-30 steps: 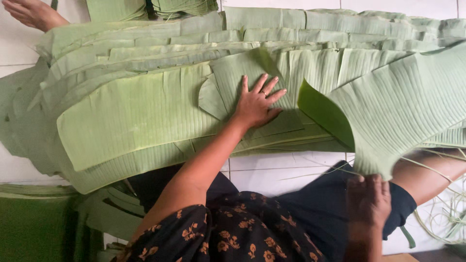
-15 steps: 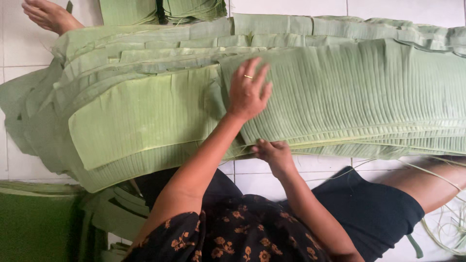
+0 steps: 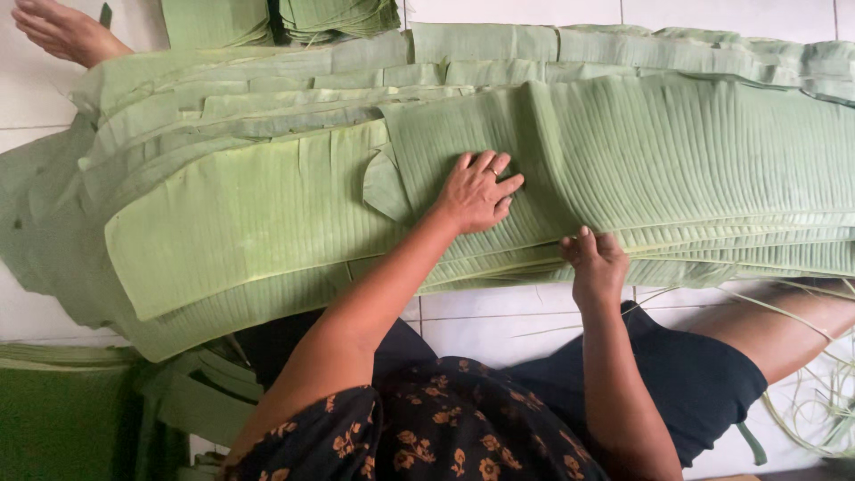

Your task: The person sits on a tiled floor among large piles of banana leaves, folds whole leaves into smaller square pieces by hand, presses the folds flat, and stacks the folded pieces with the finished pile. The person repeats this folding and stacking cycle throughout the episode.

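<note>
While I look down through the head camera, I see my left hand (image 3: 476, 191) lying flat on the top banana leaf (image 3: 677, 151). Its fingers (image 3: 499, 169) are spread out and straight, so it is wide open and only presses down on the leaf. It grabs nothing. A ring sits on one finger.

My right hand (image 3: 595, 260) is at the near edge of that same leaf, just beside the left hand. Its fingers curl in and the thumb points up at the leaf's edge. I think it pinches the edge, but the fingertips are tucked under, so I cannot be sure.

That top leaf lies on a big pile of banana leaves (image 3: 249, 214) that covers most of the white tile floor (image 3: 499, 321). The pile reaches from the far left to the far right of the view. The leaf on top covers the right half of the pile.

More stacks of cut leaves (image 3: 338, 16) sit at the far side, well apart from my hands. Someone else's bare foot (image 3: 58, 31) rests at the top left corner, touching the pile's edge. Darker folded leaves (image 3: 62, 419) lie at the bottom left, and thin leaf strips (image 3: 815, 401) lie near my knee at the right.
</note>
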